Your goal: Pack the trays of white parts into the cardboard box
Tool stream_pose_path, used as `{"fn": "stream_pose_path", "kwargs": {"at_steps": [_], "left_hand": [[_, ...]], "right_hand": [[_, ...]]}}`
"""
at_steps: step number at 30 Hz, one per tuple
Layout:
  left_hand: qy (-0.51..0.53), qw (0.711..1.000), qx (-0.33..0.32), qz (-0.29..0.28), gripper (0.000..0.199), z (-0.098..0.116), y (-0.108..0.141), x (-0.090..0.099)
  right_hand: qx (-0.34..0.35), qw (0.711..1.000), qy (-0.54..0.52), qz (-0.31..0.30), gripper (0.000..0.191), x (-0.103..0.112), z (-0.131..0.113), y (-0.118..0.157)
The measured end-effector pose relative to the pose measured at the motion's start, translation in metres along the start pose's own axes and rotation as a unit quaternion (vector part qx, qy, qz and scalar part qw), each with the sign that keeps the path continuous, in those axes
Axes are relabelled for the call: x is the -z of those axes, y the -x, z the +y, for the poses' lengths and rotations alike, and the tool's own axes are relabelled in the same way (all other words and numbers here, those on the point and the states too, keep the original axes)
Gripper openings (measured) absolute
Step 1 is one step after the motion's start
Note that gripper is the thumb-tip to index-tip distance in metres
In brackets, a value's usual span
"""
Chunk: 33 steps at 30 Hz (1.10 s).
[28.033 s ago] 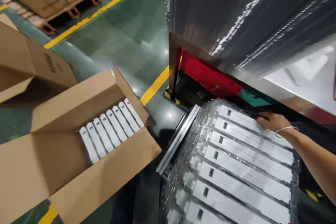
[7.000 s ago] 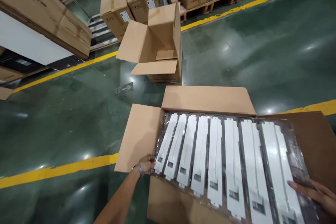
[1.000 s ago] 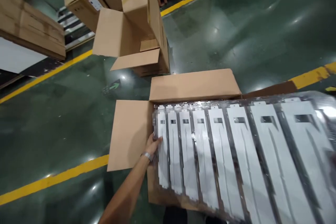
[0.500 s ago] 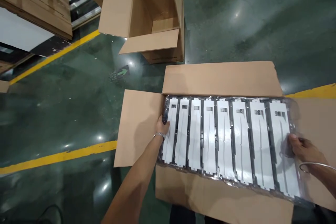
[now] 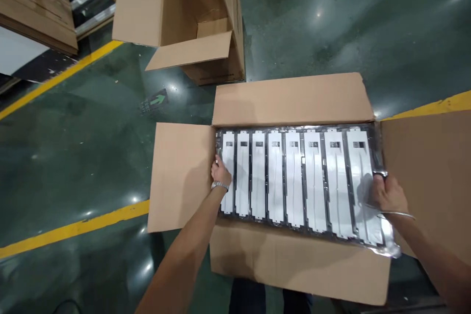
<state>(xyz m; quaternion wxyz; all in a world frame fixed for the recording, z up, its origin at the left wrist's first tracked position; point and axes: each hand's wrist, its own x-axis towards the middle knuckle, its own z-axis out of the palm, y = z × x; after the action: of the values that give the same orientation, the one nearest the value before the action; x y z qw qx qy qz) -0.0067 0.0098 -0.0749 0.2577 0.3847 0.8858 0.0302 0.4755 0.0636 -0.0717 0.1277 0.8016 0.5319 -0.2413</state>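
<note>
Eight white strips (image 5: 275, 176) lie side by side in the clear tray (image 5: 376, 149), which sits in the mouth of the box (image 5: 290, 100). Your left hand (image 5: 221, 171) grips its left edge, your right hand (image 5: 390, 195) its right end. Most of it looks in; what seems left is the near right corner, out over the box's edge. Green floor (image 5: 99, 157) surrounds the box, a yellow line (image 5: 84, 228) runs off to its left, and an open carton (image 5: 195, 50) stands beyond it.
</note>
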Motion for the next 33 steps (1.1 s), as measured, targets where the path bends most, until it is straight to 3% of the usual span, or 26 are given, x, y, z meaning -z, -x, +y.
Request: {"fn": "stream_pose_path", "kwargs": {"at_steps": [3,5,7,9,12,15,18,21,24,26,29,33], "left_hand": [[-0.134,0.987,-0.075,0.051,0.068,-0.003,0.049,-0.006],[-0.195,0.968,-0.153,-0.027,0.082,-0.013,0.081,-0.015],[-0.249,0.946,-0.158,-0.131,0.107,-0.026,0.103,-0.029],[-0.298,0.927,-0.136,-0.184,0.123,-0.035,0.111,-0.043],[-0.345,0.914,-0.119,-0.179,0.132,-0.042,0.106,-0.060],[-0.351,0.910,-0.130,-0.178,0.134,-0.044,0.098,-0.070],[-0.342,0.909,-0.141,-0.191,0.129,-0.047,0.094,-0.071],[-0.325,0.910,-0.144,-0.211,0.127,-0.045,0.096,-0.063],[-0.317,0.909,-0.154,-0.220,0.113,-0.038,0.096,-0.045],[-0.320,0.911,-0.176,-0.195,0.105,-0.031,0.087,-0.030],[-0.343,0.902,-0.216,-0.149,0.114,-0.015,0.059,-0.011],[-0.402,0.866,-0.202,-0.220,0.131,0.004,0.017,-0.003]], "right_hand": [[0.045,0.997,0.057,0.004,0.067,-0.009,-0.018,-0.003],[0.041,0.995,0.091,0.008,0.068,-0.015,-0.031,-0.001],[0.032,0.994,0.101,0.041,0.066,-0.023,-0.042,0.010],[0.074,0.990,0.091,0.075,0.073,-0.037,-0.046,0.028],[0.157,0.980,0.116,0.043,0.094,-0.069,-0.039,0.052],[0.184,0.959,0.214,0.025,0.106,-0.100,-0.029,0.059],[0.183,0.942,0.282,0.011,0.108,-0.113,-0.028,0.054],[0.168,0.940,0.297,-0.028,0.105,-0.104,-0.034,0.050],[0.154,0.951,0.262,-0.055,0.089,-0.078,-0.038,0.046],[0.146,0.962,0.232,-0.013,0.079,-0.061,-0.037,0.039],[0.157,0.961,0.215,0.080,0.092,-0.049,-0.031,0.021],[0.170,0.958,0.230,-0.014,0.108,-0.064,-0.021,-0.002]]}}
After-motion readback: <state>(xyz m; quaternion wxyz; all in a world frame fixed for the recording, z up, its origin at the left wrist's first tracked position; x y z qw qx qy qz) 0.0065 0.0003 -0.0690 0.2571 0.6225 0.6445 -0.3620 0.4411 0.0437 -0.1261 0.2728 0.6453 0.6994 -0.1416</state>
